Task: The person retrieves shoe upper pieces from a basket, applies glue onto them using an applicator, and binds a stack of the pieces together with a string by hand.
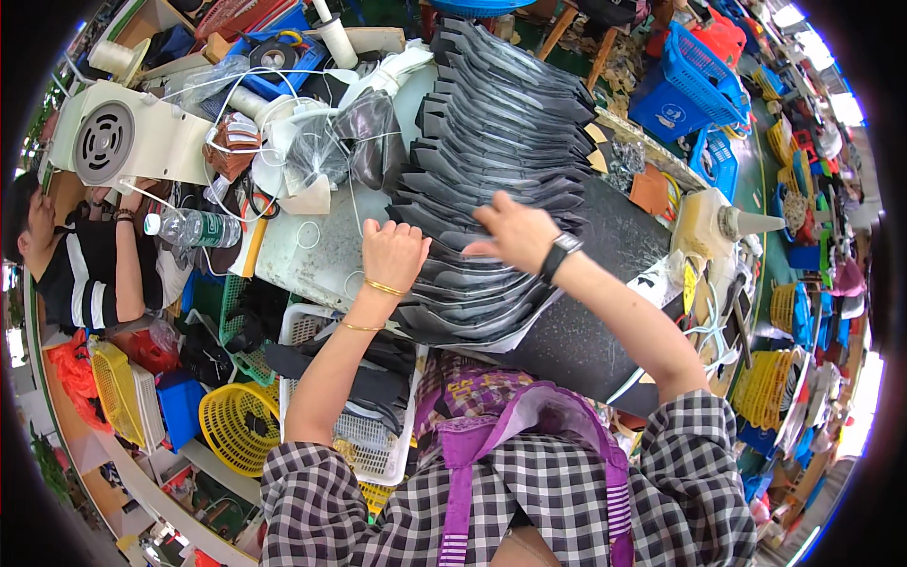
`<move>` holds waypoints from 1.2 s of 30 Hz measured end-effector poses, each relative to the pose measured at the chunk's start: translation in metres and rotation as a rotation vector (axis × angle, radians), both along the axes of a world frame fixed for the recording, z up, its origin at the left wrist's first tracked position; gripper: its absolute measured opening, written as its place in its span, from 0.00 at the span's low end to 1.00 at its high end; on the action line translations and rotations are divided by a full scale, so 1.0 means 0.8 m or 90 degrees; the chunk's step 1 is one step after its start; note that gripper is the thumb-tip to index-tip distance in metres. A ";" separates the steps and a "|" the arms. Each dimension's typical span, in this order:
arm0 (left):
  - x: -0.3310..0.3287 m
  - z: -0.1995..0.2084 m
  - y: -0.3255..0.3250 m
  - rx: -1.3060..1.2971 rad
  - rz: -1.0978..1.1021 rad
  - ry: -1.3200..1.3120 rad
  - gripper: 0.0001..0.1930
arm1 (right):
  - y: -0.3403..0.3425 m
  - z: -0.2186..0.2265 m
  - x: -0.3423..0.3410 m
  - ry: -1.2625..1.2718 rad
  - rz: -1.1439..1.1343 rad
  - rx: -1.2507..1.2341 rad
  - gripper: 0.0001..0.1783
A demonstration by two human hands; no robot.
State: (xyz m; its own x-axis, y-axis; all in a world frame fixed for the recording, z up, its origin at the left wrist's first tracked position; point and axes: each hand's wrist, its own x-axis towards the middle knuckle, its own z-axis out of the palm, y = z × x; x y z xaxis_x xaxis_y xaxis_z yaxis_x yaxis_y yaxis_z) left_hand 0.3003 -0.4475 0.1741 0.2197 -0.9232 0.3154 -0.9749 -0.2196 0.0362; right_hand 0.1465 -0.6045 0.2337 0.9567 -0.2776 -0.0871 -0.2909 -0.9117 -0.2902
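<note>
A long row of overlapping black sheet pieces (501, 123) runs away from me across the workbench, their edges fanned out like shingles. At the row's left edge is my left hand (392, 253), its fingers curled closed; whatever they may hold is hidden. My right hand (520, 231) is over the middle of the row, thumb and forefinger spread apart, and no piece shows between them. Whether its fingertips touch the pieces below, I cannot tell. Gold bangles circle my left wrist, and a dark band is on my right.
Left of the row are a water bottle (192, 229), orange-handled scissors (255, 236), plastic bags and thread spools. A glue bottle (709, 227) with a cone nozzle stands at right. Below, a white basket (402, 454) holds dark pieces. Another person (90, 265) works at far left.
</note>
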 end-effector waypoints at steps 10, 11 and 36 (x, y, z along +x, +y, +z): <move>0.008 0.009 0.016 -0.053 0.010 0.029 0.08 | 0.050 -0.056 0.063 -0.224 0.175 -0.098 0.06; 0.006 0.011 0.016 -0.047 0.007 0.030 0.08 | 0.051 -0.061 0.067 -0.230 0.182 -0.105 0.06; 0.021 0.022 -0.027 0.130 -0.068 0.224 0.08 | -0.063 -0.026 -0.048 0.158 -0.136 -0.038 0.09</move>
State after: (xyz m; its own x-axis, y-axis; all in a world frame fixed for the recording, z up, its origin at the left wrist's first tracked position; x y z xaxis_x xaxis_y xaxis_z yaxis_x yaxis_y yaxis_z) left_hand 0.3171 -0.4688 0.1917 0.1808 -0.9824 0.0462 -0.9285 -0.1550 0.3376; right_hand 0.1078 -0.6550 0.2127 0.8279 -0.4817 -0.2872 -0.5328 -0.8354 -0.1347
